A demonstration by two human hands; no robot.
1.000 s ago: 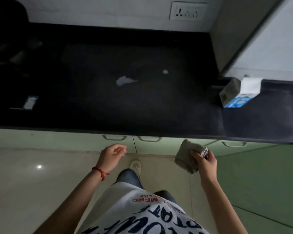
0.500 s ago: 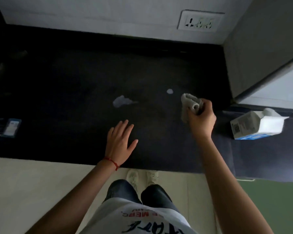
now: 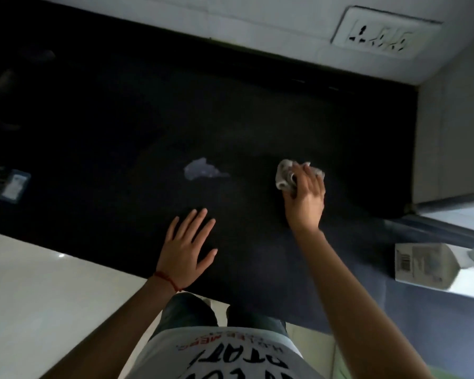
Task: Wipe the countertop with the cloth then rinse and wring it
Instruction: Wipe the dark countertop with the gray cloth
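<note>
1. You're gripping the crumpled cloth [image 3: 286, 175] in your right hand [image 3: 305, 203], fingers curled tight around it, pressing it down on the dark countertop [image 3: 121, 119].
2. Your left hand [image 3: 185, 248] is lying flat and empty near the front edge, fingers spread.
3. A pale spill [image 3: 200, 169] is sitting just left of the cloth, apart from it.
4. A carton [image 3: 433, 265] is lying on its side at the far right.
5. A wall socket [image 3: 381, 36] is showing at the back.
</note>
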